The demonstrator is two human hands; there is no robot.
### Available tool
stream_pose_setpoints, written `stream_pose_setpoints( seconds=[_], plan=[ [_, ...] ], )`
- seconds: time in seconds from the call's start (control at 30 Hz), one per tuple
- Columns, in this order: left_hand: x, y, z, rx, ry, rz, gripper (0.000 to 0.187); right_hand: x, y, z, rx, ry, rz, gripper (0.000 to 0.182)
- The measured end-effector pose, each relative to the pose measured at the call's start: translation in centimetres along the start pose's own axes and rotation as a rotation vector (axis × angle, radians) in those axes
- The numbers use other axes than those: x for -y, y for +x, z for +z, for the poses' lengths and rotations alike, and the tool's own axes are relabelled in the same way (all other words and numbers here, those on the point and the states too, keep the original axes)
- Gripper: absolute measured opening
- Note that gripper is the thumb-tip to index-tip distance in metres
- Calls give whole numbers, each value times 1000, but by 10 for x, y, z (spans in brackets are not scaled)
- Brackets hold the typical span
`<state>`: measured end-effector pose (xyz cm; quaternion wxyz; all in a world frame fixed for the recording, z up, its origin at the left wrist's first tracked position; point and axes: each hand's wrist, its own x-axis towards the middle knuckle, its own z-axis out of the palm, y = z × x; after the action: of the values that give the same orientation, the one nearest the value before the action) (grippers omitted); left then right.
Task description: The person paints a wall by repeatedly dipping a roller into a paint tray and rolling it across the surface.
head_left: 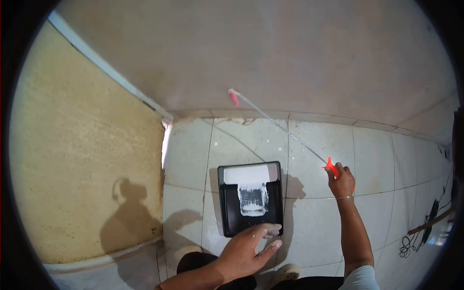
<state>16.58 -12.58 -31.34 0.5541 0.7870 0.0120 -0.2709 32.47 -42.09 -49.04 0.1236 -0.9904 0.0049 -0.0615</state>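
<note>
My right hand (342, 182) is closed round the orange handle of a paint roller (302, 142). The roller's long thin rod slants up and left to a small pinkish roller head (234, 98), which overlaps the wall in this view. Below stands a black paint tray (229, 207) on the floor tiles. White paint fills its far end, and a white smear runs down the slope. My left hand (249, 247) is open, thumb and fingers apart, with the fingertips over the tray's near right corner.
A greyish wall (309, 58) rises ahead, and a yellowish panel (87, 145) with a pale frame (104, 65) stands at left. Dark cables (407, 247) and a brown stick (430, 224) lie at right. My shoes (286, 273) show just below the tray.
</note>
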Motion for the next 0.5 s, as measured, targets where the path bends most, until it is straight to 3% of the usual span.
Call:
stream_pose_setpoints(
  seconds=[0.1,0.17,0.27,0.37,0.43,0.47,0.5],
  plan=[
    [-12,0,-1,-22,41,6,38,42,13,27,-48,70,-174,35],
    [-22,4,7,-51,32,30,38,122,44,76,110,187,-288,33],
    [-22,12,23,-52,74,109,38,243,70,126,219,196,-240,34],
    [-14,12,24,-26,-5,88,39,235,70,103,209,168,-230,35],
    [-15,5,16,-17,-5,43,39,145,68,70,182,135,-226,30],
    [-15,3,10,-20,14,-2,39,84,59,50,70,102,-257,26],
    [-7,0,6,-38,13,43,39,30,45,13,71,88,-149,20]
  ],
)
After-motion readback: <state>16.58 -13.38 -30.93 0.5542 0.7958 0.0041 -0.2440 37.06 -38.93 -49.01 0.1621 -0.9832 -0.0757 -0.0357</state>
